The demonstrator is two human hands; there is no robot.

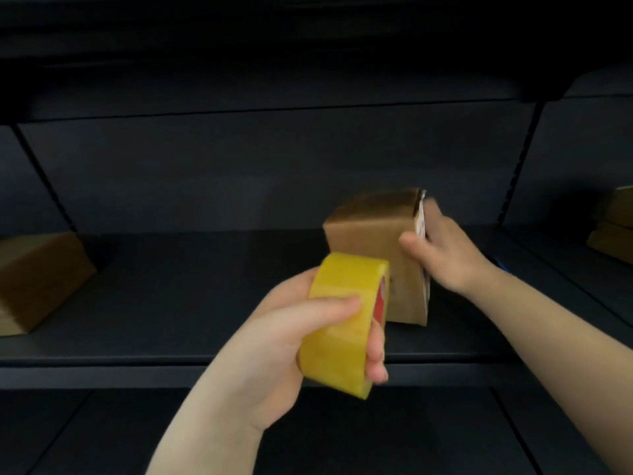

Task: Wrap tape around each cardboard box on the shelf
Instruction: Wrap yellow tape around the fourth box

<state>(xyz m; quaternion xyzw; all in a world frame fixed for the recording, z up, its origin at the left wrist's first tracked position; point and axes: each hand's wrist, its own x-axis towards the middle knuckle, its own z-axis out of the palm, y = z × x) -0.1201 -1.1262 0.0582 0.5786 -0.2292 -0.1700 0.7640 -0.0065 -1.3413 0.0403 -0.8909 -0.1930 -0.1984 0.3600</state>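
Boxes are what I am dealing with, and the one in play (373, 241) is standing on end on the dark shelf (205, 303), right of the middle. My right hand (442, 255) is grasping it from the right side: my thumb is lying on the near brown face, and the other fingers are going round the right edge, where I am losing sight of them. A white strip with some blue is showing along that edge; the blur is keeping me from reading it. The box's lower left corner is being covered by the tape (346, 323).

My left hand (291, 337) is clenching that yellow roll, thumb across its outer band and fingers curling up through the core, where a bit of red is peeking out. The roll is hanging just in front of the box; whether it is touching it, I cannot tell.

A second box (41, 279) is sitting at the far left, cut off by the frame. More boxes (616, 228) are stacked at the right edge, beyond a slanted upright, also cropped. Between the left box and mine the shelf is running dark and bare. Another shelf is hanging overhead.
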